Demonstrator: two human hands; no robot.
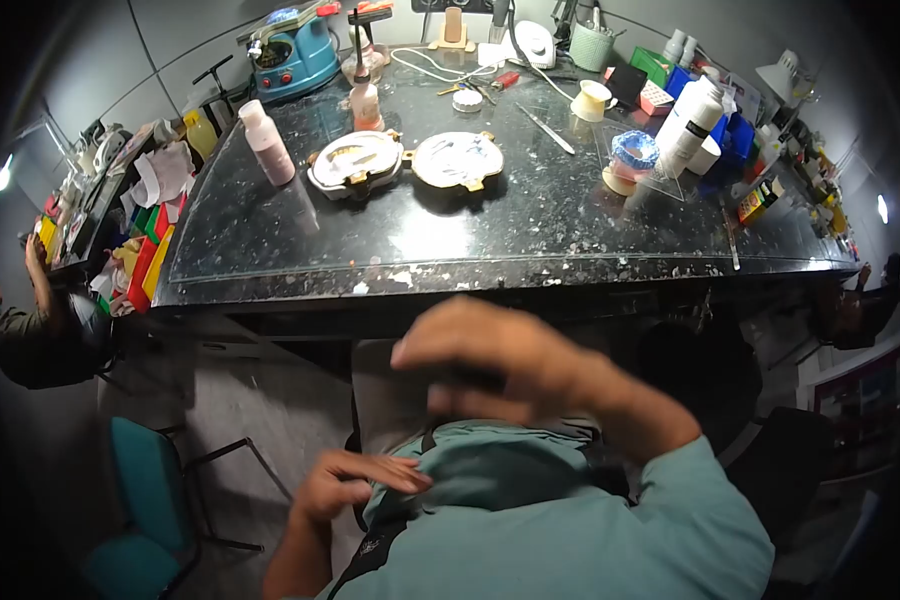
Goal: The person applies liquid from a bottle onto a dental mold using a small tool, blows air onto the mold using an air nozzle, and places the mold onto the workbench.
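Observation:
My right hand (510, 360) is smeared by motion in front of the bench edge, over my lap. Its fingers curve above the thumb, with something dark or a dark gap between them that I cannot make out. Lower down, my left hand (355, 482) rests against my green shirt (530, 530), fingers stretched out and holding nothing. On the bench beyond lie two round metal mould halves, the left one (358, 163) and the right one (457, 162), both lined with white plaster-like material. A bottle of pink powder (268, 145) stands to their left.
The black bench (350, 245) carries a blue machine (295, 60), a knife-like tool (546, 130), a white bottle (688, 125) and a blue-rimmed cup (634, 152). A teal chair (150, 485) stands at the lower left. Another person (45, 335) sits at the far left.

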